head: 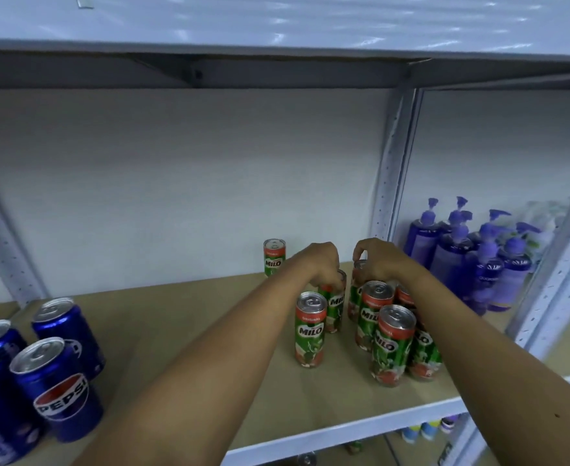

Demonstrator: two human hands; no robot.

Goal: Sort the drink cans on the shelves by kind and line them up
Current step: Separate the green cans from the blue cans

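Reaching into a white metal shelving unit, a person works both bare hands among slim green-and-red Milo cans on the tan shelf board [209,331]. Fingers of the left hand [320,264] curl down over the top of one Milo can [335,302] that stands just behind a free-standing Milo can [310,329] at the front of the left pair. Fingers of the right hand [378,258] are bent and pinch the rim of the rear Milo can [357,287] at the back of a tight cluster; how firmly either hand holds cannot be told. Two more upright cans in that cluster, a middle Milo can [372,314] and a front Milo can [393,344], stand touching or nearly touching one another, with further cans partly hidden behind the right forearm. A lone Milo can [274,257] stands apart near the back wall. Well to the left, four blue Pepsi cans [58,388] stand grouped at the shelf's front corner. Purple pump bottles [472,260] fill the neighbouring bay to the right, beyond the perforated upright post [391,169].
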